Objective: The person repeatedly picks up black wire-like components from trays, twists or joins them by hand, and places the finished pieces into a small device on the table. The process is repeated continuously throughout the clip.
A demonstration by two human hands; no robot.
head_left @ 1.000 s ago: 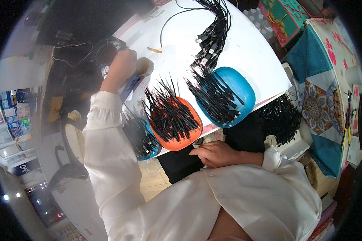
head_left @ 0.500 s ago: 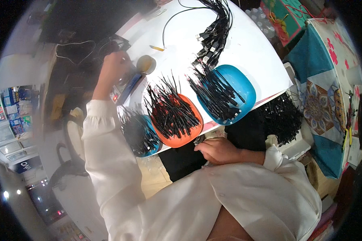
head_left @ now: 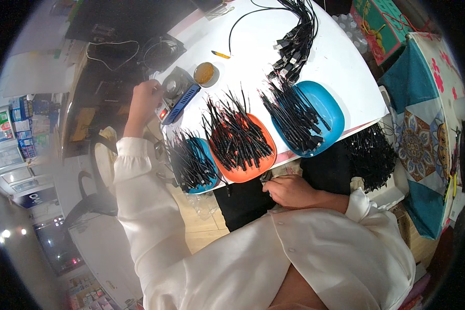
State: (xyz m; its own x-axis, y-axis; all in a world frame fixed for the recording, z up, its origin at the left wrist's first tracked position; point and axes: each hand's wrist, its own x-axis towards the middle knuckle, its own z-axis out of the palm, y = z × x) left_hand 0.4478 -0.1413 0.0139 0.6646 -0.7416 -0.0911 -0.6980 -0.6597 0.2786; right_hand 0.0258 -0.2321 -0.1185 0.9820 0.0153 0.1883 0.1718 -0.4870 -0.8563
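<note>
Surface: white desk (head_left: 341, 67), smooth and matte, its far edge bent by the lens — I see dark shelving and clutter beyond it on the left.
Left hand: my view has the left hand (head_left: 144, 101) stretched out to the small blue-and-grey box-shaped station (head_left: 176, 94), knuckles toward me; the fingers curl against its near left end, touching it, but I cannot tell whether they grip anything.
Station: a squat rectangular box with a ribbed blue side and a metal top; its long axis runs from the hand up and to the right, toward a round brass-coloured tin (head_left: 205, 74) just beside its far corner.
Right hand: the right hand (head_left: 293, 190) sits at the near desk edge below the orange tray, fingers pressed together in a loose fist; what they pinch, if anything, is hidden.
Trays: three shallow glossy plastic trays in a row — small blue tray (head_left: 207, 178), orange tray (head_left: 253, 165), large blue tray (head_left: 328, 111) — each heaped with thin black cable ends (head_left: 237, 137) bristling away from me.
Far bundle: a bunch of black cables (head_left: 297, 36) lies beyond the large tray.
Sleeves: cream satin, softly creased.
</note>
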